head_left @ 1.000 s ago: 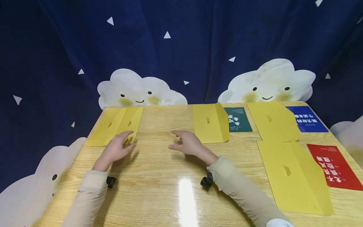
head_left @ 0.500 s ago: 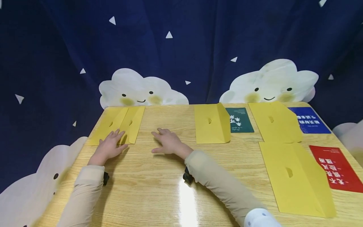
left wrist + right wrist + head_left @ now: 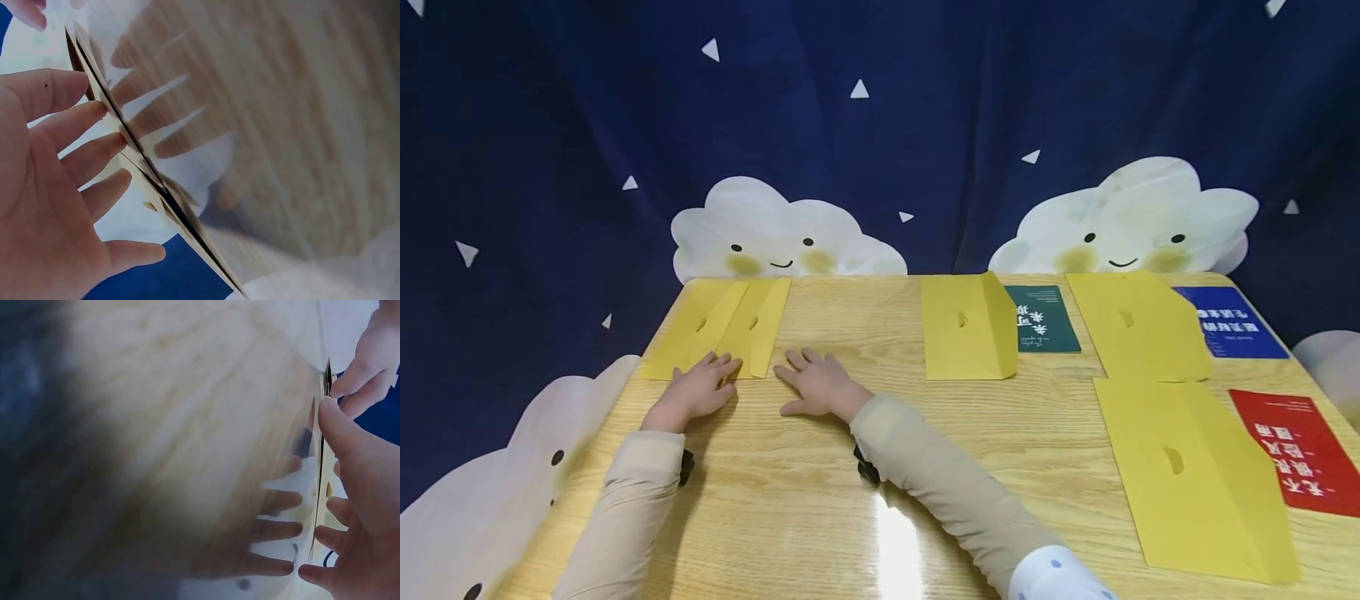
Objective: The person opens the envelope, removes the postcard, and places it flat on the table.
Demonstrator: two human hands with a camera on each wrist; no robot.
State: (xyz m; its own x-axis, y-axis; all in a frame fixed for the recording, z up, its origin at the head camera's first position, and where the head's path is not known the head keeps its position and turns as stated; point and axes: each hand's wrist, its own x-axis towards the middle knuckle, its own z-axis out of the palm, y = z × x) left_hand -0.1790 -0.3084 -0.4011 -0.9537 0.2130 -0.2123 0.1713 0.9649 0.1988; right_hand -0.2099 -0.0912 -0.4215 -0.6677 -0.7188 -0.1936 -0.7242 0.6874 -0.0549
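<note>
Two yellow paper envelopes point(image 3: 752, 325) lie overlapped at the back left of the wooden table, each with a small half-round slot. At their near edge is my left hand point(image 3: 692, 393), fingers spread and fingertips over the paper. In the left wrist view, that hand point(image 3: 56, 187) has its fingertips right at the layered edge of the envelopes point(image 3: 134, 134). Just to the right of them, my right hand point(image 3: 822, 385) reaches in low over the tabletop with its fingers apart. The right wrist view has this hand point(image 3: 375, 481) beside the thin envelope edge, holding nothing.
Another yellow envelope point(image 3: 958, 329) partly covers a dark green card point(image 3: 1052, 321). At the right, one envelope point(image 3: 1138, 325) overlaps a blue card point(image 3: 1243, 325); a nearer one point(image 3: 1195, 483) overlaps a red card point(image 3: 1303, 450). A dark blue cloud-patterned curtain point(image 3: 940, 125) hangs behind the table.
My right hand has moved left across the table toward the overlapped envelopes. The left hand has shifted slightly and lowered to their near edge. The head view has turned slightly left.
</note>
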